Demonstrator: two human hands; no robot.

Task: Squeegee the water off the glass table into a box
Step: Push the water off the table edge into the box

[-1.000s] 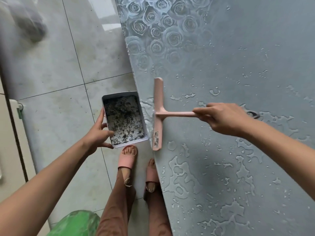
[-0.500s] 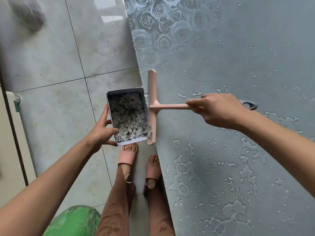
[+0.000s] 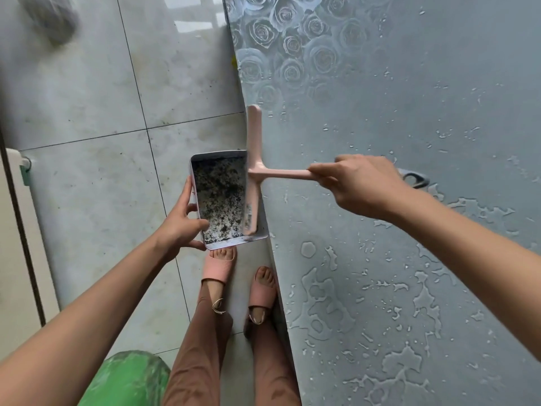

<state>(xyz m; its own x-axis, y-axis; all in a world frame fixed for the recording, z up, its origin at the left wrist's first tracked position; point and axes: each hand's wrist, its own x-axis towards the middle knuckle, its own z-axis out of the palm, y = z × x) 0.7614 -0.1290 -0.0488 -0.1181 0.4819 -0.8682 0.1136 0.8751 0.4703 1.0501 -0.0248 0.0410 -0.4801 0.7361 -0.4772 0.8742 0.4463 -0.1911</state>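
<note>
My right hand [image 3: 358,186] grips the handle of a pink squeegee [image 3: 254,168]. Its blade lies along the left edge of the grey glass table [image 3: 409,98], with the lower end hanging over the box. My left hand [image 3: 178,227] holds a white rectangular box [image 3: 222,197] by its left side, pressed up against the table edge just below the blade. The inside of the box is speckled dark. Puddles and drops of water [image 3: 322,303] lie across the near part of the glass.
A rose pattern [image 3: 287,39] covers the table's far left corner. A dark oval fitting [image 3: 415,178] sits on the glass behind my right wrist. My feet in pink sandals [image 3: 219,268] stand on the tiled floor [image 3: 102,98]. A green object [image 3: 128,379] is at the bottom left.
The squeegee has slid left across the glass, from well inside the table to its left edge over the box. My left hand has brought the box in against the edge.
</note>
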